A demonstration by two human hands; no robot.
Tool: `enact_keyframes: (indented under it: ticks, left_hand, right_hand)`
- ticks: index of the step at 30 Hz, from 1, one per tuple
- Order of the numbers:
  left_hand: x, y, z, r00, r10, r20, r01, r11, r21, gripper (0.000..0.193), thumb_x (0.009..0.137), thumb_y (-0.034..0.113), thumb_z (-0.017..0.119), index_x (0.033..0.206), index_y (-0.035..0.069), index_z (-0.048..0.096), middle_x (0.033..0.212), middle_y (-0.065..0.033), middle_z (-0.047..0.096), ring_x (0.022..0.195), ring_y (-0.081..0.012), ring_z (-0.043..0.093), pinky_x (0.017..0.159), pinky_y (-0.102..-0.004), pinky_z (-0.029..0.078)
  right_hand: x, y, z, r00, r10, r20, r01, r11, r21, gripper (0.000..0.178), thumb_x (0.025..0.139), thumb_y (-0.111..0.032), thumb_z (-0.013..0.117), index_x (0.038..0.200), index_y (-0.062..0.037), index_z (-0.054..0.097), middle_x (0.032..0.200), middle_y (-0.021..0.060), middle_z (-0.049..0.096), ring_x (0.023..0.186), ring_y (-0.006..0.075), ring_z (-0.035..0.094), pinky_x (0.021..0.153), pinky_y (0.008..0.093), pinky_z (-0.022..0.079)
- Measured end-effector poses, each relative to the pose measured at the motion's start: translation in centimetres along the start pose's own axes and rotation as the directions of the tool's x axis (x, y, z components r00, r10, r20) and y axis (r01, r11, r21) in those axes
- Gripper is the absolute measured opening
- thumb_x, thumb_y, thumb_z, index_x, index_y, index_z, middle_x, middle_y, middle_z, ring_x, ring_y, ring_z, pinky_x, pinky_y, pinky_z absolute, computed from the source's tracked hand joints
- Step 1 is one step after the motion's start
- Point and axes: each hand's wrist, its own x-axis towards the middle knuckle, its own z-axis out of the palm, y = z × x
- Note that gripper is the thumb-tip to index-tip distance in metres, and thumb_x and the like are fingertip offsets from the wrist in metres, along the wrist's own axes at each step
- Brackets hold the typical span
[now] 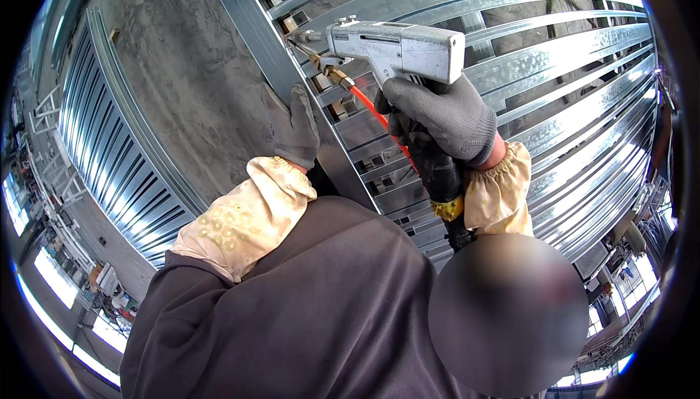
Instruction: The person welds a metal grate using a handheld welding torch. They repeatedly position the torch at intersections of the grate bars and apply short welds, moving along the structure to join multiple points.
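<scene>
My right hand wears a grey knit glove and is closed round the grip of a pale grey welding gun. The gun points left, its nozzle tip at the inner edge of a long galvanized steel beam, where a crossbar meets it. Below the nozzle, a brass fitting joins a red hose, which runs down beside a thick black cable. My left hand, also gloved, lies on the beam below the nozzle, fingers extended and apart from the gun.
Parallel galvanized crossbars form a wide frame to the right, with gaps between them. On the left, another stack of slatted metal panels lies beyond a strip of grey concrete floor. Workshop clutter and bright windows line the far left.
</scene>
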Motion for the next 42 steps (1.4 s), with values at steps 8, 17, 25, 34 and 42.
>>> enact_keyframes:
  ticks: [8,17,25,34,42]
  left_hand:
    - [0.2,-0.8,0.1,0.970,0.243,-0.008,-0.233,0.937,0.260,0.046,0.104,0.018,0.049,0.139,-0.007,0.033,0.098,-0.0082,0.054,0.075,-0.0107,0.051,0.064,-0.0259,0.046]
    - [0.3,-1.2,-0.6,1.000,-0.018,0.006,0.018,1.000,0.002,0.051,0.103,0.018,0.051,0.141,-0.009,0.030,0.104,-0.0110,0.055,0.083,-0.0132,0.052,0.073,-0.0282,0.048]
    - [-0.1,-2.3,0.1,0.995,-0.067,-0.079,0.046,0.967,-0.249,0.058,0.103,0.011,0.052,0.151,-0.007,0.024,0.106,-0.0098,0.059,0.086,-0.0132,0.055,0.080,-0.0261,0.049]
    - [0.3,-3.2,-0.3,0.995,0.062,-0.081,-0.062,0.998,0.004,0.031,0.104,0.017,0.053,0.127,-0.001,0.043,0.093,-0.0037,0.055,0.075,-0.0084,0.051,0.064,-0.0233,0.043]
    - [0.4,-4.8,-0.8,0.995,0.078,-0.063,-0.074,0.996,0.055,0.029,0.106,0.017,0.050,0.131,0.004,0.044,0.088,-0.0003,0.054,0.068,-0.0042,0.049,0.054,-0.0194,0.042]
  right_hand:
    - [-0.1,-0.1,0.0,1.000,0.007,0.000,-0.007,1.000,-0.019,0.031,0.092,-0.027,0.065,0.096,0.0040,0.068,0.069,0.0058,0.065,0.057,0.0134,0.064,0.051,0.0246,0.049]
    - [-0.2,-0.1,0.4,1.000,-0.004,0.023,0.004,1.000,-0.014,0.030,0.092,-0.023,0.067,0.111,0.0011,0.065,0.079,0.0048,0.066,0.063,0.0106,0.063,0.055,0.0253,0.051]
    - [-0.4,-0.9,1.0,0.999,0.047,0.002,-0.047,0.997,-0.054,0.027,0.093,-0.023,0.062,0.092,0.0028,0.067,0.068,0.0069,0.064,0.057,0.0122,0.062,0.052,0.0249,0.048]
    - [-0.8,-0.7,0.6,0.998,0.034,-0.051,-0.032,0.999,0.042,0.028,0.091,-0.016,0.068,0.111,0.0029,0.065,0.076,0.0046,0.064,0.060,0.0107,0.061,0.054,0.0268,0.050]
    - [-0.1,-0.8,0.6,0.998,0.070,0.002,-0.070,0.997,0.034,0.025,0.091,-0.016,0.068,0.107,0.0026,0.065,0.076,0.0047,0.065,0.059,0.0108,0.062,0.052,0.0255,0.049]
